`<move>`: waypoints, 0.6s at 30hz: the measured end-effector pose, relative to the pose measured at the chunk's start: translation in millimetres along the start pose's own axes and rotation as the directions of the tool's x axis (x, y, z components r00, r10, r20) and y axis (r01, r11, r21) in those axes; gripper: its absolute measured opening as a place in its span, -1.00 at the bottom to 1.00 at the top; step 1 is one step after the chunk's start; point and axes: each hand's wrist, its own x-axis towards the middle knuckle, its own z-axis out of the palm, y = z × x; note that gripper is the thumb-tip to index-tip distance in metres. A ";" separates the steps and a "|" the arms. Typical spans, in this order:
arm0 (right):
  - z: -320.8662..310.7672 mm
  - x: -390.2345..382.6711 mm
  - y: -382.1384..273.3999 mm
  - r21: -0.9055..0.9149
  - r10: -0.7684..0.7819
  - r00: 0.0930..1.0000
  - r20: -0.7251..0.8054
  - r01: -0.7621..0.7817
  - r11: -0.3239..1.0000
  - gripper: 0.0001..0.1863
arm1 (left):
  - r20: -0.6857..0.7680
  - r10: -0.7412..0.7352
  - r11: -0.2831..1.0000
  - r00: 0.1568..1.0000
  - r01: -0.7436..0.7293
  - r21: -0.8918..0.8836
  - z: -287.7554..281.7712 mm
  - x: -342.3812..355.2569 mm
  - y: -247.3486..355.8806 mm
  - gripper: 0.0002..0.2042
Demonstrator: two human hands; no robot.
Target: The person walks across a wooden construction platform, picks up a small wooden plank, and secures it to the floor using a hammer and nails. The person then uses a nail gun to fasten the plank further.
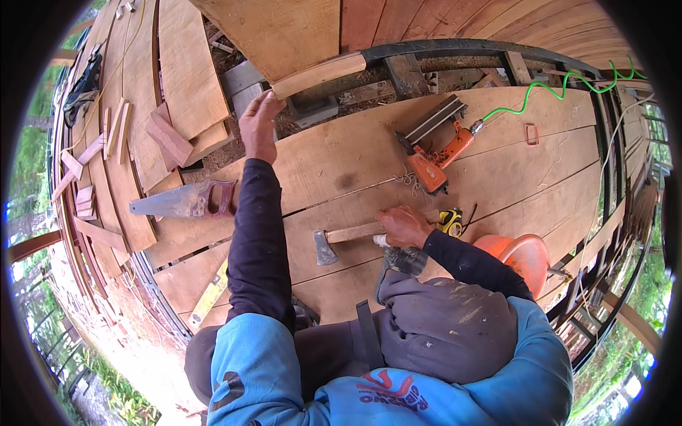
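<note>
My left hand point(259, 128) reaches far forward, its fingers closed at the near left end of a short wooden strip point(320, 74). The strip lies along a dark frame beam, against the lower edge of an upright wood panel point(277, 32). My right hand point(405, 226) is closed over the wooden handle of a hatchet point(325, 247), its fingertips partly hidden. The hatchet's head points left, on or just above the floor boards. Beside my right hand is a yellow and black tape measure point(450, 221). An orange nail gun point(433, 153) lies beyond it.
A green air hose point(529, 92) runs from the nail gun to the far right. A handsaw point(188, 200) lies left of my left forearm, near wood offcuts point(169, 138). A yellow level point(211, 295) and an orange container point(526, 259) are nearby. Gaps show between frame beams point(405, 74).
</note>
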 end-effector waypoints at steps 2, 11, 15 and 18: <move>0.4 5.3 -2.3 -0.002 0.012 1.000 0.004 -0.012 1.000 -0.70 | -0.053 0.033 0.999 0.998 -0.032 0.033 3.5 -3.4 -6.4 -0.65; -1.7 19.6 4.9 0.053 -0.037 0.999 0.028 0.035 0.998 -0.56 | -0.081 0.123 0.987 0.989 -0.114 0.112 4.8 -3.9 -9.8 -0.61; -0.3 20.8 11.6 0.077 -0.100 0.995 -0.014 0.101 0.992 -0.53 | -0.087 0.118 0.992 0.989 -0.121 -0.038 14.8 -5.2 -13.0 -0.63; -1.4 20.1 7.8 0.072 -0.066 0.998 -0.014 0.066 0.995 -0.57 | -0.125 0.161 0.981 0.979 -0.173 -0.086 18.7 -7.2 -16.7 -0.61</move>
